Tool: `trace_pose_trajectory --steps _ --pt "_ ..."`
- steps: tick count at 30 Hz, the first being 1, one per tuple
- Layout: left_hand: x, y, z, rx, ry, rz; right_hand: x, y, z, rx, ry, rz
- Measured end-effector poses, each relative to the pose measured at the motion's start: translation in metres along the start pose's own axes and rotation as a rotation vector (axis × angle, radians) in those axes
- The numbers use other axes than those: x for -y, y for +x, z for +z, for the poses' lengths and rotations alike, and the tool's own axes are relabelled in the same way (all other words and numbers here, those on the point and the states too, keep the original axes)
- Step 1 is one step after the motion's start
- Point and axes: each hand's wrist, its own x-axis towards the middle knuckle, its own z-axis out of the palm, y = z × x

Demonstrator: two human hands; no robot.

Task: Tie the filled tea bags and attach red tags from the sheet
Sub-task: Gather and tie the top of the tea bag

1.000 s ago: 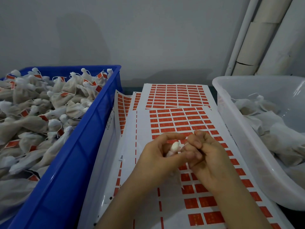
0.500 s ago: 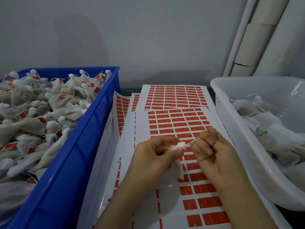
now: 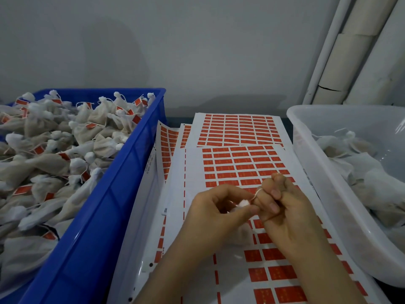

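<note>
Left hand pinches the tea bag's gathered neck above the near tag sheet; right hand grips the string, looped over a finger. Risk: a slack loop could slip off, leaving the neck untied.

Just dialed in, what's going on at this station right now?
A person is tying off a filled tea bag over the top tag sheet. The left hand pinches the bag's gathered neck, while the right hand pulls the string, which is looped over a finger. No red tag is on this bag yet. Tagged bags fill the blue crate on the left; bags in the clear tub on the right show no tags.
</note>
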Motion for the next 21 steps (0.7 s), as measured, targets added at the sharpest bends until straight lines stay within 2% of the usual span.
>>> trace_pose_trajectory --steps 4,8,12,15,18,20,21 --pt "0.003 0.001 -0.004 -0.092 -0.016 0.012 0.002 0.000 0.001 -0.048 -0.003 0.006" --pt "0.001 -0.003 -0.002 -0.043 0.007 -0.048 0.004 0.000 0.001 -0.039 0.017 0.001" --pt "-0.002 0.003 -0.008 0.088 -0.090 -0.239 0.004 -0.004 0.001 0.038 -0.234 -0.067" --pt "-0.017 0.007 -0.010 0.113 -0.245 -0.435 0.001 -0.007 0.006 0.058 -0.406 -0.120" --pt "-0.014 0.001 -0.015 0.218 -0.188 -0.247 -0.004 -0.009 0.009 0.060 -0.494 -0.135" --pt "-0.014 -0.003 -0.022 0.263 -0.159 -0.270 -0.007 -0.009 0.008 0.029 -0.588 -0.177" --pt "-0.013 0.000 -0.024 0.231 -0.125 -0.316 -0.009 -0.008 0.008 -0.009 -0.692 -0.219"
